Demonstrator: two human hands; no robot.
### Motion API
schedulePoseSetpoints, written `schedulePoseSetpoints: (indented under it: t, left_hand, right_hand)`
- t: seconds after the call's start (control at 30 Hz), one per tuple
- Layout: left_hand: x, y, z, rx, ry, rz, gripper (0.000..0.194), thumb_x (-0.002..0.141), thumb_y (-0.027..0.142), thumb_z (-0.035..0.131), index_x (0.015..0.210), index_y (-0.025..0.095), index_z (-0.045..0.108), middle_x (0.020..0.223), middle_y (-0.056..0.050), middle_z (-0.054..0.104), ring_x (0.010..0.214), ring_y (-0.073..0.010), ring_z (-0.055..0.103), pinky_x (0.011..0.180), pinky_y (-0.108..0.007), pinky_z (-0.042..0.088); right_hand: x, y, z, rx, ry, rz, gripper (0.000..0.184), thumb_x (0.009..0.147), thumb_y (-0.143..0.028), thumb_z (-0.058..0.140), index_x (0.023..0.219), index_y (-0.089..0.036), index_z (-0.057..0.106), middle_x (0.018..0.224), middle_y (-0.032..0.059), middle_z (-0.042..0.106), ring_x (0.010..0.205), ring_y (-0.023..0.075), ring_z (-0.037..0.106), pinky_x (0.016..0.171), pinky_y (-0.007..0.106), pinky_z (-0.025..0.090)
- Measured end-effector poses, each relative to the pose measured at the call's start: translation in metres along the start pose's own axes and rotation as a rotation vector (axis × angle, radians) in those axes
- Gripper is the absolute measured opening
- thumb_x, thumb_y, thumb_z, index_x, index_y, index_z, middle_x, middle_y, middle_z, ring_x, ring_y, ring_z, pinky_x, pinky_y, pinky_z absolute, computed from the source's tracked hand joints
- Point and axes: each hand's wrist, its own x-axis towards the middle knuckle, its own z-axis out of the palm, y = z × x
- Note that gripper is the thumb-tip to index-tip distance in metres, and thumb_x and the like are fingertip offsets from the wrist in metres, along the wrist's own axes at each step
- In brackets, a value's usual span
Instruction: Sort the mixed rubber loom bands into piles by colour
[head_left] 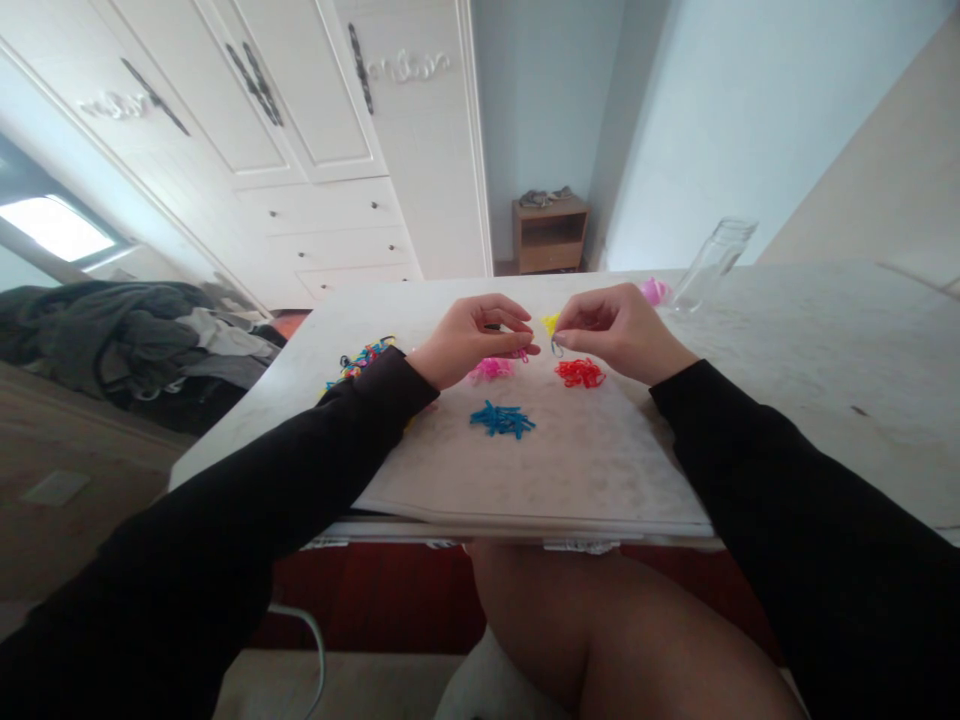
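Note:
My left hand (487, 338) is closed, thumb and fingers pinching a pink paper clip (523, 355). Facing it, my right hand (611, 328) grips a small paper clip (556, 346) that looks dark or bluish. Below the hands, a blue pile of paper clips (502, 419) lies on the table. A pink pile (491, 370) sits under my left hand and a red pile (580, 373) under my right. Part of a yellow pile (550, 325) shows behind my right fingertips. Beside my left wrist is a mixed-colour pile (364, 362), partly covered by the sleeve.
A clear glass bottle (712, 265) stands at the table's far edge, with a round pink object (655, 291) beside it. The white table (600, 470) ends just before my legs. Dark clothes (135, 350) are heaped to the left. A white cable (319, 640) hangs below.

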Motion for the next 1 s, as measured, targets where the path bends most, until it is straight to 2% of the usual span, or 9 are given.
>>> schedulePoseSetpoints:
  t: [0.17, 0.47, 0.57, 0.63, 0.7, 0.77, 0.8, 0.87, 1.0]
  left_hand:
    - [0.002, 0.0, 0.001, 0.036, 0.059, 0.046, 0.032, 0.075, 0.019, 0.093, 0.093, 0.013, 0.067, 0.081, 0.0, 0.073, 0.076, -0.0152, 0.079, 0.071, -0.027, 0.064]
    - [0.002, 0.0, 0.001, 0.059, 0.059, 0.038, 0.027, 0.078, 0.016, 0.089, 0.091, 0.013, 0.066, 0.081, 0.0, 0.072, 0.075, -0.0134, 0.077, 0.072, -0.026, 0.064]
    - [0.002, 0.0, 0.0, 0.058, 0.046, 0.048, 0.03, 0.076, 0.018, 0.091, 0.09, 0.013, 0.066, 0.081, 0.001, 0.072, 0.073, -0.0122, 0.076, 0.069, -0.025, 0.063]
    - [0.003, -0.001, 0.0, 0.064, 0.039, 0.056, 0.032, 0.075, 0.021, 0.093, 0.09, 0.013, 0.066, 0.081, 0.001, 0.072, 0.071, -0.0116, 0.075, 0.069, -0.024, 0.063]
    - [0.003, -0.001, -0.001, 0.067, 0.031, 0.052, 0.034, 0.075, 0.025, 0.094, 0.091, 0.013, 0.066, 0.08, 0.001, 0.073, 0.072, -0.012, 0.075, 0.069, -0.024, 0.063]
    - [0.003, -0.001, 0.0, 0.053, 0.023, 0.038, 0.037, 0.075, 0.028, 0.095, 0.092, 0.014, 0.066, 0.079, 0.0, 0.074, 0.073, -0.0136, 0.077, 0.07, -0.025, 0.063]
    - [0.003, -0.001, 0.0, 0.044, 0.019, 0.032, 0.038, 0.075, 0.029, 0.096, 0.093, 0.014, 0.066, 0.08, -0.001, 0.074, 0.075, -0.0146, 0.078, 0.07, -0.026, 0.064]
    - [0.003, -0.001, 0.0, 0.026, 0.015, 0.024, 0.04, 0.075, 0.03, 0.096, 0.095, 0.014, 0.066, 0.081, -0.001, 0.076, 0.076, -0.016, 0.079, 0.071, -0.027, 0.064]
    - [0.003, -0.001, 0.0, -0.016, 0.014, 0.041, 0.041, 0.073, 0.027, 0.097, 0.096, 0.013, 0.067, 0.079, 0.0, 0.076, 0.072, -0.015, 0.078, 0.07, -0.027, 0.065]
  right_hand:
    - [-0.005, -0.007, 0.015, -0.011, -0.271, -0.077, 0.01, 0.078, -0.023, 0.074, 0.075, -0.015, 0.079, 0.052, -0.0029, 0.054, 0.05, 0.0091, 0.043, 0.049, 0.027, 0.029]
    - [-0.008, -0.008, 0.026, -0.1, -0.412, -0.169, 0.017, 0.085, -0.027, 0.074, 0.085, -0.015, 0.086, 0.057, -0.0016, 0.058, 0.052, 0.0087, 0.045, 0.051, 0.027, 0.033]
    - [-0.009, -0.011, 0.026, -0.12, -0.353, -0.176, 0.016, 0.083, -0.029, 0.076, 0.078, -0.016, 0.082, 0.052, -0.0045, 0.052, 0.049, 0.0078, 0.041, 0.05, 0.027, 0.03]
    - [-0.008, -0.012, 0.025, -0.13, -0.21, -0.177, 0.018, 0.082, -0.028, 0.075, 0.067, -0.017, 0.073, 0.051, -0.0051, 0.049, 0.049, 0.0077, 0.039, 0.05, 0.028, 0.029]
    - [-0.007, -0.01, 0.023, -0.151, -0.013, -0.181, 0.021, 0.08, -0.024, 0.073, 0.062, -0.018, 0.064, 0.052, -0.0047, 0.049, 0.051, 0.0083, 0.04, 0.052, 0.028, 0.029]
    - [-0.004, -0.008, 0.022, -0.182, 0.15, -0.182, 0.015, 0.077, -0.02, 0.072, 0.066, -0.018, 0.063, 0.057, -0.004, 0.052, 0.054, 0.0094, 0.044, 0.055, 0.028, 0.032]
    - [-0.003, -0.006, 0.021, -0.201, 0.192, -0.181, 0.01, 0.076, -0.019, 0.072, 0.069, -0.018, 0.064, 0.061, -0.0033, 0.055, 0.057, 0.01, 0.046, 0.056, 0.028, 0.034]
    - [-0.002, -0.003, 0.021, -0.23, 0.199, -0.174, 0.002, 0.075, -0.018, 0.071, 0.076, -0.018, 0.069, 0.07, -0.0013, 0.06, 0.061, 0.0112, 0.051, 0.059, 0.029, 0.038]
    - [-0.001, -0.001, 0.022, -0.23, 0.12, -0.179, 0.005, 0.078, -0.018, 0.067, 0.077, -0.018, 0.072, 0.078, 0.0021, 0.066, 0.066, 0.0131, 0.057, 0.062, 0.029, 0.042]
